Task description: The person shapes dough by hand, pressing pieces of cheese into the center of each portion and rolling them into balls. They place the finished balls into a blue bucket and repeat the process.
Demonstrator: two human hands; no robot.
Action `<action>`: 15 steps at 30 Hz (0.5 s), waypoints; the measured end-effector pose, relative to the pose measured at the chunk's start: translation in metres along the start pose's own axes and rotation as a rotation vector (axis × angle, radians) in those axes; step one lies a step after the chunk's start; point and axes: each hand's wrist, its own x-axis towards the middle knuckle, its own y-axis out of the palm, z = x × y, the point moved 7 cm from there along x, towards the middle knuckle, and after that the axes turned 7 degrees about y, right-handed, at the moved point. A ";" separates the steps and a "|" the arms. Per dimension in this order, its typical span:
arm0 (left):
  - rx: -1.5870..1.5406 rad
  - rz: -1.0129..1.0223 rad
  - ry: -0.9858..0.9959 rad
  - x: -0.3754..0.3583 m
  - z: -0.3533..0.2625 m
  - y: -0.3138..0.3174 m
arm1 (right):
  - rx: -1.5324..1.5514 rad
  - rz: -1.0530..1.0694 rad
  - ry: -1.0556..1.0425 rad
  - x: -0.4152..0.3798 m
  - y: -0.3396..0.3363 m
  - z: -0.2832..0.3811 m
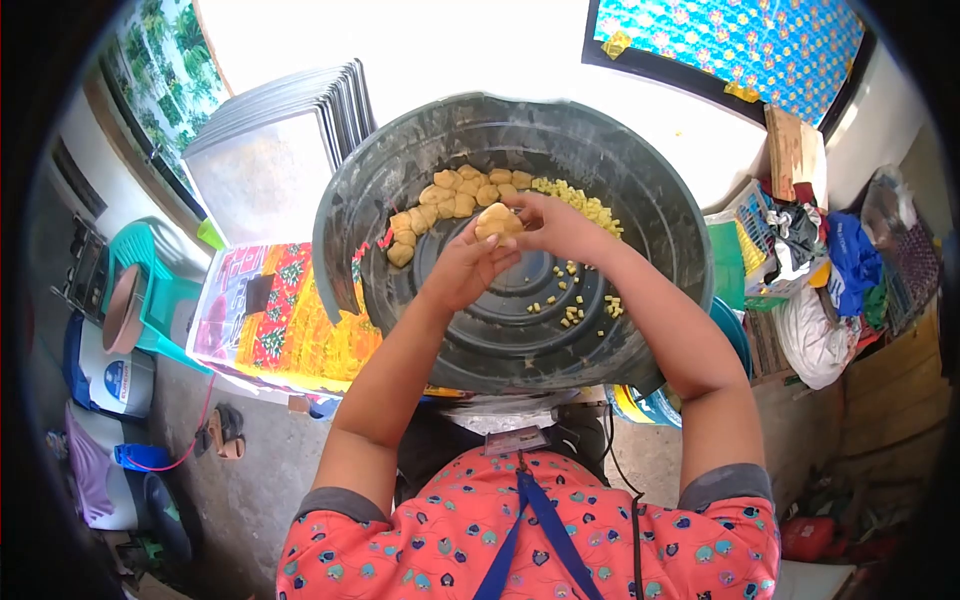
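A tan piece of dough (497, 222) is held between both hands, above the middle of a large dark round basin (345, 190). My left hand (465, 268) supports it from the left and below, fingers curled. From the right, my right hand (556, 226) grips its side and top with thumb and fingers. Lumps of similar dough (463, 190) sit side by side along the basin's far and left part. Small pale-yellow cubes (590, 208) are heaped at the far right, partly behind my right hand. Several loose cubes (567, 292) lie scattered near the basin's middle.
The basin rests on a table with a colourful cover (290, 320). A stack of metal trays (270, 150) stands behind at the left. Green plastic chairs (150, 290) are at the far left. Bags and cloths (815, 290) pile up at the right; sandals (226, 430) lie on the floor.
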 end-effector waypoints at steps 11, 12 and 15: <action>0.094 -0.005 0.020 0.001 0.001 -0.004 | 0.021 0.091 0.086 -0.004 0.006 0.011; 0.133 -0.028 0.024 0.001 0.003 -0.001 | -0.011 0.081 0.108 -0.005 0.006 0.008; 0.317 -0.068 -0.022 0.000 0.009 0.007 | -0.157 0.059 0.039 -0.007 -0.003 0.009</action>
